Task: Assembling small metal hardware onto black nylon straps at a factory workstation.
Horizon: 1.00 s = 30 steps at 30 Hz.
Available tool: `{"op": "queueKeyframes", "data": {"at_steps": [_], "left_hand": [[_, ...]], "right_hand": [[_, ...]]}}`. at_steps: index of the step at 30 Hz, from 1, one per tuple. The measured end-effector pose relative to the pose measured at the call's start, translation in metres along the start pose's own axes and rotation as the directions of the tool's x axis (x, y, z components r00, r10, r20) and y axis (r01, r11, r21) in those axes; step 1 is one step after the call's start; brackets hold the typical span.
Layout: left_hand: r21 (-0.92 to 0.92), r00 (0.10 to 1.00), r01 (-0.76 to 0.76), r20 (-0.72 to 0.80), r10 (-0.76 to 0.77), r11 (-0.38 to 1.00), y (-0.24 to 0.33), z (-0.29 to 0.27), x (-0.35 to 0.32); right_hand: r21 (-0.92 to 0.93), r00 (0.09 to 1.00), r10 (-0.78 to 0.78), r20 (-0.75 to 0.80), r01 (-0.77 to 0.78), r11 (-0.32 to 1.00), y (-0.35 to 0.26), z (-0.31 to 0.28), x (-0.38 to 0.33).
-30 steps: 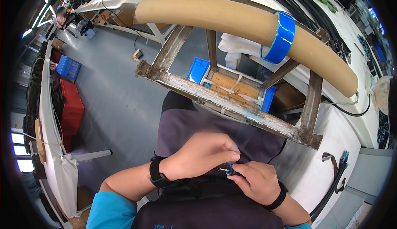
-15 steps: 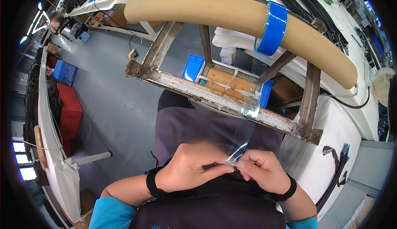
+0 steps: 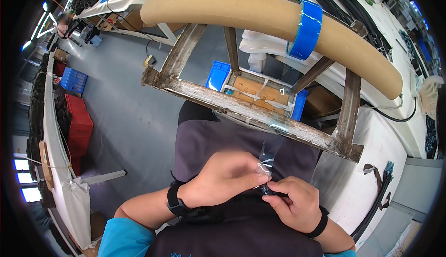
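A short piece of clear tape stands up over my lap, its lower end crumpled with shiny white highlights. My left hand pinches that end between thumb and fingers. Just below it sits the speckled end of a small dark strip, and my right hand is closed with its fingertips on this strip. Most of the strip is hidden by my fingers. Ahead, a blue tape roll hangs around a curved brown cardboard tube, apart from both hands.
A worn metal frame carries the tube in front of my knees. Below it are a blue bin and a strapped brown board. To the right, a white-covered table holds thin black strips. Red crates stand left.
The clear tape ran from the roll across the frame's bar to my hands; now only a short loose piece stays in my left hand. My right hand has lowered slightly, and the dark strip shows more.
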<state>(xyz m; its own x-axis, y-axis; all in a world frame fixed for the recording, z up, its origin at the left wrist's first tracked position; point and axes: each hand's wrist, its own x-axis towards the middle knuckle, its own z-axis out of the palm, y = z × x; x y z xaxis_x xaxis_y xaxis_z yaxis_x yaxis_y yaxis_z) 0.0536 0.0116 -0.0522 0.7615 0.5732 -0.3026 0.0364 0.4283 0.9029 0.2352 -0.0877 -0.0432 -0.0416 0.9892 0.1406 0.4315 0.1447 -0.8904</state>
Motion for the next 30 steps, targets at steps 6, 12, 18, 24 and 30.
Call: {"op": "queueKeyframes", "data": {"at_steps": [6, 12, 18, 24, 30], "left_hand": [[0.33, 0.958, -0.284, 0.127, 0.256, 0.9, 0.002, -0.005, 0.001], [0.413, 0.97, -0.239, 0.049, 0.24, 0.879, -0.002, -0.007, -0.003], [-0.012, 1.0, 0.017, 0.01, -0.016, 1.0, -0.006, -0.005, -0.004], [-0.12, 1.0, -0.006, 0.027, 0.009, 0.993, -0.007, -0.003, 0.002], [0.109, 0.98, -0.184, 0.098, 0.174, 0.977, 0.0, -0.007, -0.002]], "right_hand": [[-0.01, 0.994, 0.057, 0.095, -0.056, 0.998, 0.003, -0.013, 0.009], [0.303, 0.721, 0.455, 0.523, -0.656, 0.691, 0.008, -0.017, 0.018], [-0.145, 0.975, -0.22, -0.029, 0.214, 0.966, 0.013, 0.004, -0.005], [-0.003, 0.999, -0.031, -0.03, 0.031, 1.0, 0.004, 0.002, -0.001], [0.03, 0.988, 0.095, 0.125, -0.099, 0.995, 0.003, -0.012, 0.005]]}}
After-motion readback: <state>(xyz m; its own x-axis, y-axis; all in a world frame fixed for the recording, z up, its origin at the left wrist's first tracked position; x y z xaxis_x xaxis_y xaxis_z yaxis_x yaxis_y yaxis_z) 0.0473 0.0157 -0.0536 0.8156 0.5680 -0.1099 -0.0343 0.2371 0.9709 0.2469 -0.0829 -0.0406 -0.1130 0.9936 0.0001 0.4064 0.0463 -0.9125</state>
